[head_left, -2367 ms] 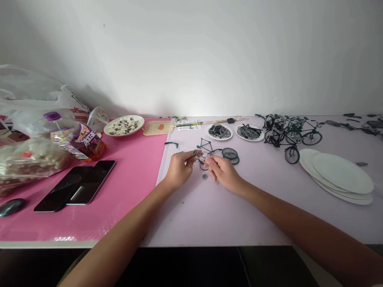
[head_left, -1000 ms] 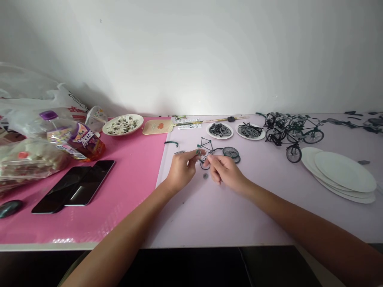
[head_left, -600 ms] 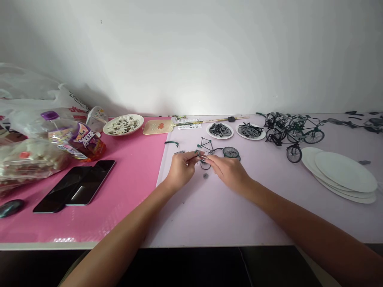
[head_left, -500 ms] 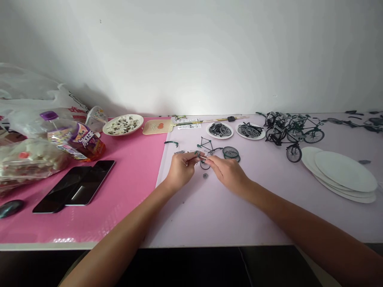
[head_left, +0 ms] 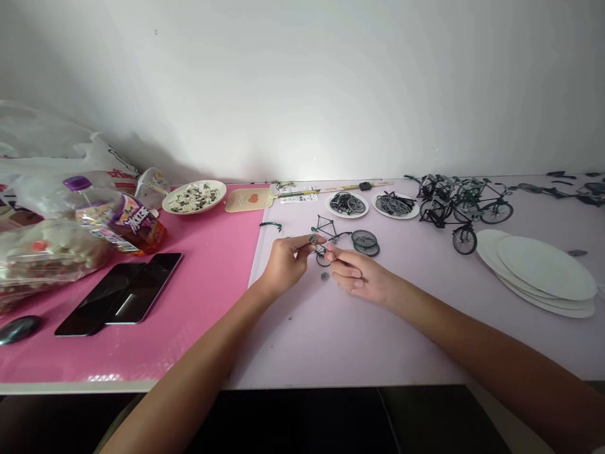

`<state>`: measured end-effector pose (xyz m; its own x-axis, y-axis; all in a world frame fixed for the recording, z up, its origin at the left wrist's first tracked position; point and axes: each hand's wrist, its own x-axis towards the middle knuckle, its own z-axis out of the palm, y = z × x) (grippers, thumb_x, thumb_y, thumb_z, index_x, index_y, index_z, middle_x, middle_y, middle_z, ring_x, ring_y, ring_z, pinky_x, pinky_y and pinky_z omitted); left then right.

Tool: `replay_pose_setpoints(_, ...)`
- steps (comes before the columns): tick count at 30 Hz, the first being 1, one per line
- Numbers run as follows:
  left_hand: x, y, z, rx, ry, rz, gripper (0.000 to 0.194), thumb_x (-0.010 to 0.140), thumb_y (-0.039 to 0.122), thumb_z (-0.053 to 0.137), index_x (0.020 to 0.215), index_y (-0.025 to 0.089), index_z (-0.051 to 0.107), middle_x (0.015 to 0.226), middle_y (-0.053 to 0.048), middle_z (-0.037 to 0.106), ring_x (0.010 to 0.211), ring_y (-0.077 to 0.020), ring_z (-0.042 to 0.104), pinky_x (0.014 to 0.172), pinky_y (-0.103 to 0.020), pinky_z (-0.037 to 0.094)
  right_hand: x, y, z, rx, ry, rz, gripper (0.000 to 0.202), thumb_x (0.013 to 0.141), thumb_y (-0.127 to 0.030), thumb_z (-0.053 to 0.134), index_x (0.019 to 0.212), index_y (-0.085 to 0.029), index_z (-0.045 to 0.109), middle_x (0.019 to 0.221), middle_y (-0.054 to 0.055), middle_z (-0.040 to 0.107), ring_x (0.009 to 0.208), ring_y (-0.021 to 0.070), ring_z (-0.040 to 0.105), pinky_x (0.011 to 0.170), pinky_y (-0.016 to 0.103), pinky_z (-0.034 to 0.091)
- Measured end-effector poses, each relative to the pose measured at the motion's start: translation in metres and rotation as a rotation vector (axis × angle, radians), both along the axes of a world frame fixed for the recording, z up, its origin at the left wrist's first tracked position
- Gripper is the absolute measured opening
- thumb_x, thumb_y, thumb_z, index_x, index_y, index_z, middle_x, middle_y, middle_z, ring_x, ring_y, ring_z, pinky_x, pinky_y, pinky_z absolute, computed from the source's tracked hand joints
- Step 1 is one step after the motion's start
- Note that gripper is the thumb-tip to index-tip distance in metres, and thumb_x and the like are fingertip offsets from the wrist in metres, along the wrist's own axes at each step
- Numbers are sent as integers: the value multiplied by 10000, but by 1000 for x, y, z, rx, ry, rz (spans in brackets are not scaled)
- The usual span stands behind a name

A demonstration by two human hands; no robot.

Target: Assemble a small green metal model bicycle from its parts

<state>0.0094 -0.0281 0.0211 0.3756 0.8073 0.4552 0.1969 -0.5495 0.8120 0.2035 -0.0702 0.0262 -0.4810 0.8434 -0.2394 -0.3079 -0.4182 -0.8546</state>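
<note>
Fingertips cover most of the green part [head_left: 312, 239], just in front of the bike frame [head_left: 325, 225]; shape unclear. Left hand [head_left: 286, 261] pinched on it; right hand [head_left: 357, 272] thumb and forefinger pinched on a thin bit [head_left: 321, 246], mostly covered. Wheel [head_left: 322, 265] in front of bike frame, partly blocked by hands. Two wheels [head_left: 365, 242] right of it, fender [head_left: 271, 224] left, bikes [head_left: 466, 202] far right. Bag [head_left: 51, 252] far left, cut off. Green part looks tiny, dark; thin bit pale
</note>
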Motion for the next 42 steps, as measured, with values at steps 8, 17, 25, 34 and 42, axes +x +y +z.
replay_pose_setpoints(8,-12,13,4,-414,-315,-170,504,868,612,760,1098,165,723,1242,-169,768,1218,-326,720,1035,-468,576,1,4,-1,122,-53,-204,429,869,-603,717,758,-235,528,480,-113,298,417,87,237,448,259,207)
replay_pose_setpoints(17,-12,16,0,-720,-500,-332,256,952,444,668,950,189,697,701,0,518,696,-159,591,836,-360,596,5,10,-4,131,-52,-378,415,856,-578,754,738,-238,547,497,-95,298,437,99,273,451,265,242)
replay_pose_setpoints(25,-15,20,-3,-815,-555,-403,250,939,445,713,943,197,680,654,31,483,670,-158,599,846,-355,558,9,12,-9,364,-254,-494,553,925,-735,602,697,-253,456,538,-42,400,497,140,405,472,287,300)
replay_pose_setpoints(34,-16,21,-3,-798,-538,-438,340,883,493,793,916,174,683,719,6,614,751,-165,665,853,-325,522,42,40,-30,1094,-1103,-628,192,972,-342,602,859,-267,466,1002,98,688,1113,316,605,935,474,518)
replay_pose_setpoints(42,-12,11,0,-653,-464,-316,363,842,478,851,992,169,734,1111,-105,778,1166,-273,706,1091,-436,464,53,56,-53,1205,-1316,-445,138,961,-204,562,1087,-251,593,945,113,661,1387,389,480,1071,592,467)
